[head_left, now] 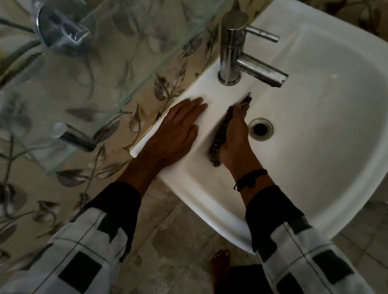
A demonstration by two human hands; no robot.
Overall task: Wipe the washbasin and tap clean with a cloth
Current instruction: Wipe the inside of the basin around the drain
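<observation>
- Left grip (175, 129): flat, fingers straight, on basin (338, 136) rim, centre frame.
- Right grip (235, 140): fingers extended, pressing cloth (220, 136) to basin wall beside drain (260, 129).

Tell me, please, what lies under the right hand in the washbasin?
A dark patterned cloth, pressed against the inner wall of the washbasin. Its edge shows along the side of the right hand; whatever part lies beneath the palm is covered.

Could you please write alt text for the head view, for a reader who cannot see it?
A person's right hand presses a dark cloth against the inner wall of a white washbasin, beside the drain, while the left hand rests flat on the rim. A chrome tap stands behind, under a glass shelf.
</observation>
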